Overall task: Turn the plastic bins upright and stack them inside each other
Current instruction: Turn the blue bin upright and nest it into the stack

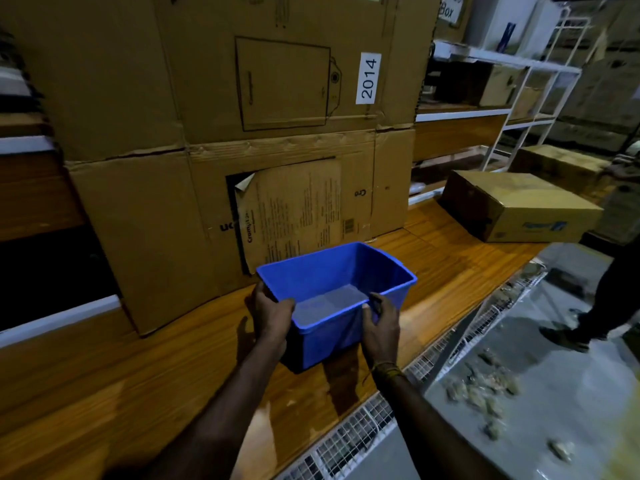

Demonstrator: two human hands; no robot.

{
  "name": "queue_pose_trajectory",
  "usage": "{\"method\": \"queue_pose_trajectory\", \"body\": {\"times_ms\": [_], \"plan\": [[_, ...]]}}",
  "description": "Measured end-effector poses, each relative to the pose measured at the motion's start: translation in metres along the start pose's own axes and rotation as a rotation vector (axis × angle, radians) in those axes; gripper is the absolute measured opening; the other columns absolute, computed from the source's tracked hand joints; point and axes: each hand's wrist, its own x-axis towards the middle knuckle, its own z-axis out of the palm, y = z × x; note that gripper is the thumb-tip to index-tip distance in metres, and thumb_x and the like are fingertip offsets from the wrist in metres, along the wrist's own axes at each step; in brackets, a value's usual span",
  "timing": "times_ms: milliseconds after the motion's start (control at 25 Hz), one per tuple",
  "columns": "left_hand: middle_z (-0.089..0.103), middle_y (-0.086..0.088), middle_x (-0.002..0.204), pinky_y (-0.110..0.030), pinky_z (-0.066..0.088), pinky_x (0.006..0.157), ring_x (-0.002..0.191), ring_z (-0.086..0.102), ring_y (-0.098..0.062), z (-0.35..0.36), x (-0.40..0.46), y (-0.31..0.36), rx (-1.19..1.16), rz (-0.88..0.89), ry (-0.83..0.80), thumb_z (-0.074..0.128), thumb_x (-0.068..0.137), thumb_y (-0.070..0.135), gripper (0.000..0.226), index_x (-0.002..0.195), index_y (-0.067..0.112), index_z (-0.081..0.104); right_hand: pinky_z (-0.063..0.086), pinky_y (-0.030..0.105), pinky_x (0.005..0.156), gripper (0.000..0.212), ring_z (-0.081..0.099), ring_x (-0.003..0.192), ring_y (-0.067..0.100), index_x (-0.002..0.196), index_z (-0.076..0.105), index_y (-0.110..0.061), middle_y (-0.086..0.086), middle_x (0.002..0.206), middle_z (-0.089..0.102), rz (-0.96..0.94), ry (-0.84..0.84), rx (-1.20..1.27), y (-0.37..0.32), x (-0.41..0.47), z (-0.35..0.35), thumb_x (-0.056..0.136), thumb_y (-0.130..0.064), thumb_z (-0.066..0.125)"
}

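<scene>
A blue plastic bin [332,271] stands upright on the wooden shelf board [138,375], its open top facing up and its inside empty. My left hand [272,313] grips the near left corner of its rim, fingers curled over the edge. On the near right side, my right hand [381,327] holds the rim and the outer wall. I cannot tell whether more than one bin is nested here; only one blue bin shows.
Large flattened cardboard boxes [242,133] lean right behind the bin. A closed carton [519,206] lies further right on the board. White wire mesh [363,427] edges the shelf front. A person's leg and shoe [588,306] stand on the littered floor at right.
</scene>
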Motion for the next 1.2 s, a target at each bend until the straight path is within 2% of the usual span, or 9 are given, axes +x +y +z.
{"method": "queue_pose_trajectory", "body": {"times_ms": [120, 200, 280, 560, 680, 800, 960, 1120, 1200], "plan": [[0.056, -0.015, 0.123, -0.039, 0.058, 0.059, 0.083, 0.067, -0.033, -0.009, -0.025, -0.016, -0.085, -0.074, 0.005, 0.064, 0.083, 0.006, 0.092, 0.15, 0.04, 0.011, 0.045, 0.017, 0.081, 0.046, 0.061, 0.107, 0.027, 0.129, 0.051, -0.007, 0.015, 0.116, 0.06, 0.155, 0.014, 0.191, -0.024, -0.034, 0.01, 0.087, -0.017, 0.067], [0.055, -0.017, 0.126, -0.035, 0.056, 0.05, 0.081, 0.069, -0.037, -0.017, -0.041, -0.028, -0.119, -0.083, -0.001, 0.065, 0.084, 0.006, 0.098, 0.149, 0.045, 0.003, 0.044, 0.027, 0.082, 0.057, 0.061, 0.108, 0.03, 0.131, 0.049, 0.004, 0.013, 0.109, 0.063, 0.273, -0.033, 0.171, -0.031, -0.048, 0.009, 0.082, -0.014, 0.071], [0.056, -0.016, 0.125, -0.033, 0.055, 0.048, 0.083, 0.069, -0.039, -0.03, -0.059, -0.035, -0.148, -0.085, -0.014, 0.064, 0.086, 0.007, 0.096, 0.149, 0.045, 0.002, 0.048, 0.037, 0.076, 0.04, 0.065, 0.091, 0.033, 0.108, 0.063, 0.005, 0.017, 0.089, 0.066, 0.318, -0.118, 0.11, -0.032, -0.06, 0.004, 0.074, -0.015, 0.07], [0.054, -0.016, 0.137, -0.047, 0.048, 0.096, 0.119, 0.054, -0.04, -0.122, -0.086, -0.036, 0.207, 0.0, 0.247, 0.059, 0.09, 0.035, 0.053, 0.137, 0.013, 0.047, 0.05, 0.037, 0.072, 0.052, 0.058, 0.074, 0.02, 0.094, 0.075, -0.011, 0.008, 0.079, 0.066, 0.26, -0.22, 0.201, -0.044, -0.094, -0.021, 0.048, -0.028, 0.059], [0.07, -0.014, 0.111, -0.044, 0.051, 0.078, 0.092, 0.064, -0.033, -0.165, -0.086, -0.026, 0.296, 0.055, 0.171, 0.056, 0.085, 0.041, 0.033, 0.096, 0.013, 0.07, 0.054, 0.05, 0.077, 0.042, 0.059, 0.079, 0.022, 0.082, 0.078, -0.019, 0.009, 0.081, 0.069, 0.267, -0.355, 0.25, -0.022, -0.091, -0.005, 0.045, -0.032, 0.064], [0.07, -0.016, 0.078, -0.041, 0.046, 0.056, 0.061, 0.056, -0.023, -0.202, -0.085, -0.018, 0.27, -0.003, 0.139, 0.059, 0.076, 0.037, 0.031, 0.062, 0.009, 0.062, 0.048, 0.038, 0.076, 0.019, 0.054, 0.082, 0.02, 0.087, 0.075, -0.012, 0.006, 0.085, 0.061, 0.292, -0.419, 0.177, -0.082, -0.117, -0.026, 0.073, -0.022, 0.068], [0.054, 0.0, 0.056, -0.022, 0.03, 0.045, 0.046, 0.047, -0.016, -0.233, -0.101, 0.02, 0.115, -0.152, -0.055, 0.051, 0.089, 0.021, 0.024, 0.065, 0.018, 0.053, 0.049, 0.031, 0.075, 0.007, 0.056, 0.07, 0.02, 0.083, 0.061, -0.014, 0.01, 0.092, 0.059, 0.41, -0.508, 0.174, -0.109, -0.123, -0.026, 0.088, -0.019, 0.063], [0.043, 0.008, 0.041, -0.013, 0.026, 0.037, 0.036, 0.038, -0.01, -0.262, -0.114, 0.041, 0.084, -0.152, -0.081, 0.044, 0.086, 0.017, 0.025, 0.062, 0.021, 0.043, 0.037, 0.019, 0.039, 0.018, 0.042, 0.054, 0.022, 0.07, 0.056, -0.003, 0.013, 0.069, 0.049, 0.444, -0.477, 0.249, -0.125, -0.141, -0.004, 0.088, -0.006, 0.058], [0.043, 0.005, 0.045, -0.018, 0.027, 0.04, 0.039, 0.037, -0.012, -0.276, -0.124, 0.047, 0.077, -0.146, -0.095, 0.045, 0.085, 0.015, 0.026, 0.059, 0.019, 0.041, 0.038, 0.022, 0.04, 0.019, 0.045, 0.057, 0.023, 0.069, 0.055, -0.005, 0.013, 0.071, 0.05, 0.425, -0.529, 0.178, -0.131, -0.148, 0.006, 0.088, -0.007, 0.058]]}}
